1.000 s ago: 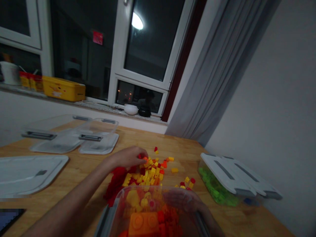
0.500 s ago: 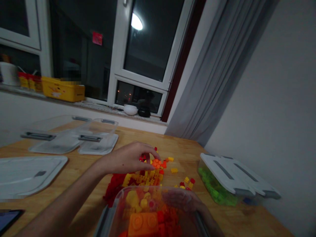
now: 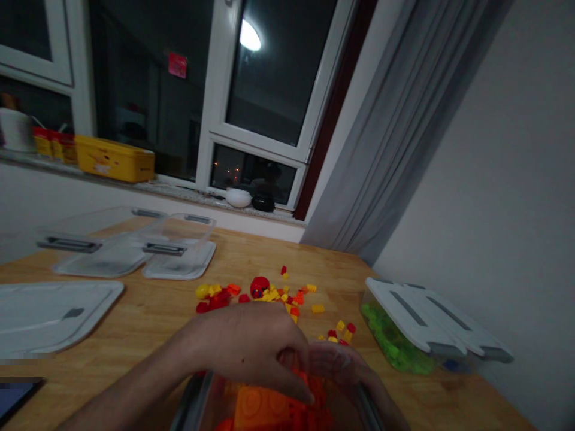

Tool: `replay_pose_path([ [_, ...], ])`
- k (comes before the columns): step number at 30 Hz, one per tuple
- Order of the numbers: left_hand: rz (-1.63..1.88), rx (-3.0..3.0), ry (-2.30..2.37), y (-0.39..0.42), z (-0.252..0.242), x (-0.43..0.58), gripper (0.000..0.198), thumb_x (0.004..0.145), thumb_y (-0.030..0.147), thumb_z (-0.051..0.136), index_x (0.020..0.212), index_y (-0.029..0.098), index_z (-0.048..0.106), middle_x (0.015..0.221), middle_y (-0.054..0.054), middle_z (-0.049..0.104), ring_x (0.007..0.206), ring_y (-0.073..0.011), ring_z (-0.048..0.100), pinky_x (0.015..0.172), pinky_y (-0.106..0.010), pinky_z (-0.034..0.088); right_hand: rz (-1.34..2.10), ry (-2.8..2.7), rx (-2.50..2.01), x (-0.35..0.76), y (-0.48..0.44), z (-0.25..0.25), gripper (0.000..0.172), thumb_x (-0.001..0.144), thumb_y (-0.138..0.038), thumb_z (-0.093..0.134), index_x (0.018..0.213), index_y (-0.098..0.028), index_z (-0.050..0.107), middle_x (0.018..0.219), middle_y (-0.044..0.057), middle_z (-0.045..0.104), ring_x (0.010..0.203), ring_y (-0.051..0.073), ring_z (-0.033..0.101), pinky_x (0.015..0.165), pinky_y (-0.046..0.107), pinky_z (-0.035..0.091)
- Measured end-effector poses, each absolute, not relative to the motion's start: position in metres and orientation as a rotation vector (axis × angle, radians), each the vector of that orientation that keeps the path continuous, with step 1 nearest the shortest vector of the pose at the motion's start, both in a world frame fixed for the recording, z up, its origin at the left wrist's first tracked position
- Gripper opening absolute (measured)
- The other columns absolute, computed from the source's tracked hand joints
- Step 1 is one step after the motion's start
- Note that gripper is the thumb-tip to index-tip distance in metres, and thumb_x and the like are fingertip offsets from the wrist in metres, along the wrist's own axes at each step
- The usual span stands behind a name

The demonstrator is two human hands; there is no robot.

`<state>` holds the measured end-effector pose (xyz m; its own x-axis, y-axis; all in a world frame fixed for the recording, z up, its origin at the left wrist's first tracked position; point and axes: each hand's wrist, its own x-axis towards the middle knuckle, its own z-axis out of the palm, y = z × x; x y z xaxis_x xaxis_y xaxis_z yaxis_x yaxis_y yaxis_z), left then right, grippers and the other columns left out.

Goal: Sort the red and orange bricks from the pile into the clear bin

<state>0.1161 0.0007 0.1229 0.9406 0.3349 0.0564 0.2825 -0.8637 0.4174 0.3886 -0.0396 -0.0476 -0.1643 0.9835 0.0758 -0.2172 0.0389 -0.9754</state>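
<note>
A clear plastic box (image 3: 204, 398) with grey side clips stands at the bottom of the head view, holding orange and red toy bricks, among them a large orange brick (image 3: 258, 407). My left hand (image 3: 256, 344) reaches over this box with thumb and fingers curled around an orange toy brick (image 3: 295, 361), which is mostly covered by the fingers. At the box's far right side, my right hand (image 3: 339, 362) holds the wall from outside, its fingers seen partly through the plastic. Just beyond lie loose red, yellow and orange bricks (image 3: 274, 294), partly behind my left hand.
On the right sits a lidded box of green bricks (image 3: 395, 341). White lids (image 3: 54, 314) and clear empty boxes (image 3: 175, 239) lie at the left. A dark-screened device (image 3: 18, 398) rests at the lower left. A yellow bin (image 3: 114, 160) stands on the windowsill.
My left hand has moved from the loose bricks back towards me, over the box, with an orange brick. My right hand stays at the box's side.
</note>
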Motion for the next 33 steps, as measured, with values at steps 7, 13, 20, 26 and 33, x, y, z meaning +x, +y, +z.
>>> replay_pose_path([
  [7,-0.199,2.608,0.477,-0.003,0.121,0.127,0.030,0.080,0.049,0.077,0.096,0.024,0.082,0.085,-0.004,0.084,0.068,-0.0190,0.073,0.049,-0.026,0.041,1.429,-1.250,-0.938,0.397,-0.041,-0.053,0.045,0.073,-0.035,0.068,0.114,-0.018,0.077,0.125,0.014,0.073,0.125,0.038,0.061,0.113,0.055,0.040],
  [13,-0.088,2.491,0.475,0.001,0.131,0.122,0.045,0.076,0.059,0.077,0.110,0.029,0.079,0.085,-0.002,0.083,0.069,-0.0174,0.071,0.056,-0.024,0.043,1.416,-1.233,-0.915,0.387,-0.043,-0.040,0.041,0.070,-0.031,0.069,0.108,-0.019,0.079,0.120,0.013,0.076,0.122,0.037,0.063,0.113,0.053,0.041],
  [20,0.502,2.300,0.501,0.041,0.125,0.110,0.040,0.093,0.053,0.059,0.096,0.018,0.080,0.079,-0.003,0.077,0.069,-0.0139,0.063,0.060,-0.022,0.041,1.468,-1.159,-0.848,0.363,-0.056,-0.009,0.037,0.073,-0.029,0.065,0.105,-0.019,0.080,0.112,0.012,0.078,0.113,0.033,0.069,0.109,0.048,0.045],
  [26,0.397,2.468,0.743,0.081,0.095,0.111,0.043,0.097,0.048,0.047,0.097,0.018,0.077,0.085,-0.004,0.078,0.071,-0.0156,0.065,0.064,-0.025,0.044,1.442,-1.162,-0.868,0.357,-0.065,0.001,0.035,0.080,-0.036,0.062,0.105,-0.018,0.080,0.112,0.013,0.078,0.113,0.032,0.070,0.110,0.047,0.044],
  [33,-0.109,2.607,0.919,0.101,0.062,0.113,0.019,0.076,0.027,0.068,0.086,0.019,0.082,0.079,-0.004,0.079,0.065,-0.0175,0.062,0.054,-0.026,0.035,1.537,-1.162,-0.932,0.367,-0.040,-0.010,0.030,0.072,-0.031,0.066,0.094,-0.019,0.080,0.102,0.012,0.080,0.109,0.034,0.071,0.109,0.052,0.043],
])
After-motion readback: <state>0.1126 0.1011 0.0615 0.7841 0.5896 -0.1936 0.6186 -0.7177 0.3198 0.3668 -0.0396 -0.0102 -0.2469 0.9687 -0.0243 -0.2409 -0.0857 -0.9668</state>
